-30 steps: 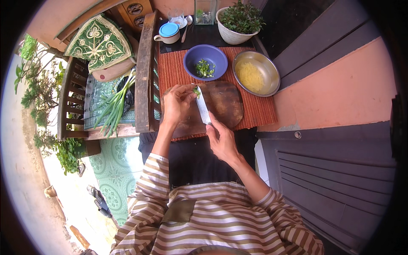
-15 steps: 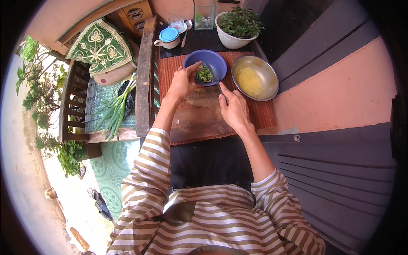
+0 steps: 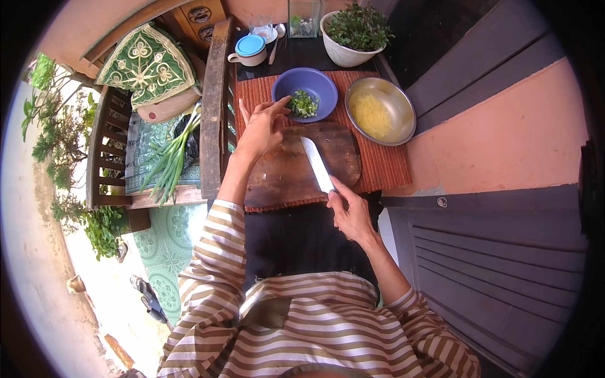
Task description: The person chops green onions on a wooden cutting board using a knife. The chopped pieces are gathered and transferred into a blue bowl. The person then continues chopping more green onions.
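Note:
My right hand (image 3: 353, 217) grips a kitchen knife (image 3: 317, 165), its bright blade slanting up and left over a worn wooden chopping board (image 3: 271, 179). At the left rim of a blue-purple bowl (image 3: 325, 89) is my left hand (image 3: 261, 131), fingers reaching toward the bowl and thumb apart; I see nothing held in it. Chopped green onion (image 3: 304, 104) lies in the bottom of the bowl. To the right, a steel bowl (image 3: 401, 112) holds pale yellow shreds (image 3: 373, 118). A few tiny bits lie on the board's left part.
An orange-red woven mat (image 3: 386, 167) lies under the board and bowls. Behind stand a lidded cup (image 3: 251, 50), a spoon (image 3: 275, 47), a glass container (image 3: 304, 19) and a white plant pot (image 3: 346, 49). Whole green onions (image 3: 174, 154) rest on the wooden bench (image 3: 217, 126) at left.
The knife has come out of the bowl, back toward me over the board in my right hand. My left hand has drawn back slightly to the left from the bowl.

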A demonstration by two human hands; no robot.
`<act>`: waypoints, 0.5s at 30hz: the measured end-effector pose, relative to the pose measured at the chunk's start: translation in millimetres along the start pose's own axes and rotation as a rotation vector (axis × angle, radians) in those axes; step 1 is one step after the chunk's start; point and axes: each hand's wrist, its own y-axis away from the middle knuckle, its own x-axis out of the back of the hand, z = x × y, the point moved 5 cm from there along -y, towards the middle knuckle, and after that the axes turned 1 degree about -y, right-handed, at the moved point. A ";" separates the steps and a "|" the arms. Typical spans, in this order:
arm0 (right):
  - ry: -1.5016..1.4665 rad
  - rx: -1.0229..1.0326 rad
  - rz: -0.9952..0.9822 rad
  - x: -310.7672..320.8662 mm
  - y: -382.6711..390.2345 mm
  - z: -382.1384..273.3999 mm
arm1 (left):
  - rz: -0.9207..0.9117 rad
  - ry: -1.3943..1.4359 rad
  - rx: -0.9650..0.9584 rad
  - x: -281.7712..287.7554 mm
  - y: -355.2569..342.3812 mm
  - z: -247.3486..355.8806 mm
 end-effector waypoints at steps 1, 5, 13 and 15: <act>0.020 0.010 0.016 -3.5 5.3 6.8 | 0.031 0.004 -0.025 2.5 3.7 3.2; 0.009 0.003 0.007 -12.4 13.0 14.5 | -0.049 0.142 0.044 6.7 32.2 11.9; 0.237 0.247 -0.087 -2.4 2.3 5.9 | -0.070 0.211 0.056 -5.1 99.1 6.9; 0.264 0.240 -0.134 1.7 2.6 6.0 | -0.070 0.219 0.099 -5.5 110.1 7.2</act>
